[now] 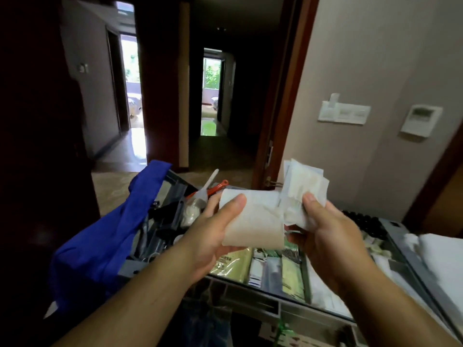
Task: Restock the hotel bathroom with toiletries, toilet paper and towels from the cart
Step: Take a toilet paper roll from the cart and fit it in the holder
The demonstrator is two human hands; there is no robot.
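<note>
Widest thing in shot is the grey housekeeping cart (253, 301), its top tray split into compartments, running across the bottom of the view. A blue cloth bag (100, 246) hangs off its left end, and one stack of white towels (441, 256) sits at the far right edge.

Up above the tray, both hands are busy. The left hand (213, 236) grips one toilet paper roll (255, 219), which lies sideways; the fingers curl under it and the thumb (234, 204) presses on top. Just beside it, the right hand (328, 236) pinches a sheaf of thin white sachets (305, 186), thumb in front and fingers closed behind. The sachets overlap too much to count, and their lower edge touches the right end of the roll.

Down in the tray, directly under the hands, two yellow-green packets (233, 266) lie flat with pale packets between them. In the left compartment sit one clear squeeze bottle (200, 196) with a white nozzle and one orange-handled tool (215, 187), both leaning back and to the right.

On the beige wall at right are two white fittings: a switch plate (343, 112) and a small control panel (421, 120).
</note>
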